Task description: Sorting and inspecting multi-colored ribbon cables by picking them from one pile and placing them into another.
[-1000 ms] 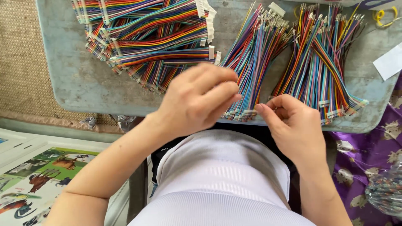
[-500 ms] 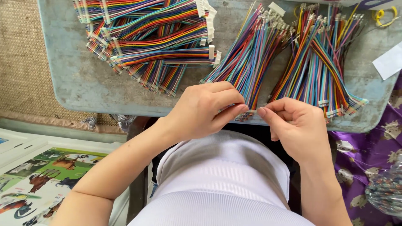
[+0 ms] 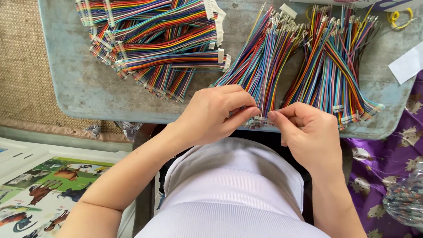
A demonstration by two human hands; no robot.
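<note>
While finished rainbow ribbon cables pile up at the tabletop's far left, loose wires fan out right. Left hand and right hand pinch together on a multicoloured wire bundle, its near end hidden by fingers.

top: white ribbed fabric, close-fitting | arms: bare to above the elbow | hands: no gloves, no rings

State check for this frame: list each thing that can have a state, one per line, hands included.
Left hand: fingers pinched at the near end of the middle wire bundle.
Right hand: fingertips pinched at the same spot.
Middle bundle of loose rainbow-coloured wires: fanned out, lying on the tray.
Right bundle of multicoloured wires: lying untouched.
Pile of rainbow ribbon cables with white connectors: heaped at the left.
Worn grey-blue tray: flat, bearing everything.
</note>
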